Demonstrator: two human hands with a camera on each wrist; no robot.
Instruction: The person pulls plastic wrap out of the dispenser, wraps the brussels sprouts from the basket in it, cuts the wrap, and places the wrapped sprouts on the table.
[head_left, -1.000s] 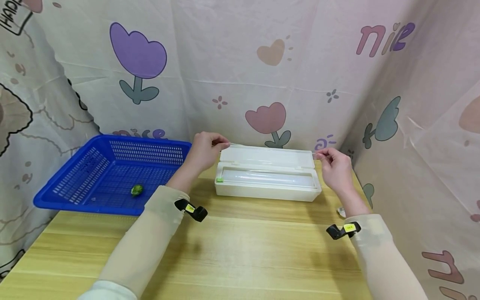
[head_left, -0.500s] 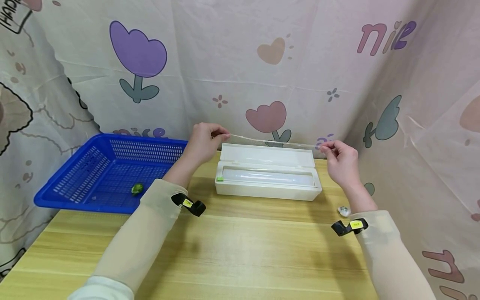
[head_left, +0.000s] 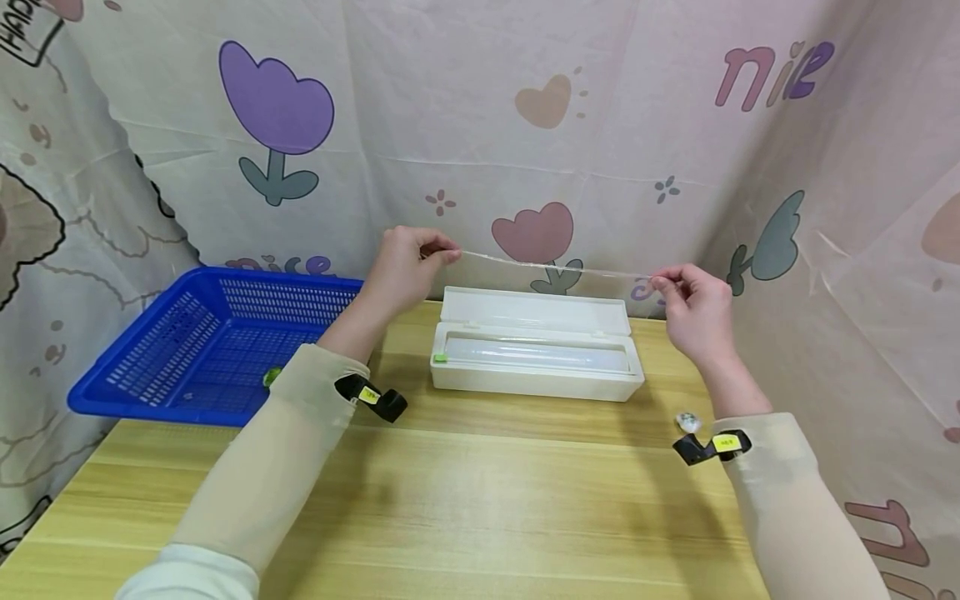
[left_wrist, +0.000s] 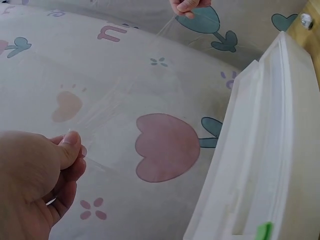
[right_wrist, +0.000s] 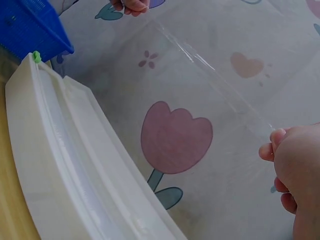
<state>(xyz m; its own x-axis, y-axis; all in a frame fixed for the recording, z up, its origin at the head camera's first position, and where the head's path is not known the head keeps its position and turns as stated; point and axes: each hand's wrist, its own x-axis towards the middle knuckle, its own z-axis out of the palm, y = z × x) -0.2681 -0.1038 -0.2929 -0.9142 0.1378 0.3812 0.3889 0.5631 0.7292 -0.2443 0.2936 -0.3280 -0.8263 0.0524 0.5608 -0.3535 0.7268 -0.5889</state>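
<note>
In the head view, the left hand (head_left: 408, 262) and the right hand (head_left: 697, 308) each pinch, thumb against fingertips, one end of a clear plastic film (head_left: 555, 268). The film spans the gap between the two grips as a thin line, sagging slightly. Below this span and nearer the person sits a white wrap dispenser box (head_left: 536, 383) with its lid (head_left: 536, 310) folded back and a film roll (head_left: 536, 356) inside. Left of the left grip is a blue plastic basket (head_left: 150, 408), where a small green vegetable (head_left: 272, 377) shows partly behind the sleeve. A small shiny bundle, too small to identify, lies on the wooden table (head_left: 480, 500) below the right grip.

In the left wrist view, the film leaves the left thumb and fingertips as a faint sheet toward the other hand; the dispenser is to one side, apart from the fingers.

In the right wrist view, the film's edge looks gathered into a shiny crease between the grips. Its lower edge cannot be made out, nor whether it joins the roll. Uneven tension could let the film fold and cling to itself; a light fingertip pinch could slip or tear a corner.
</note>
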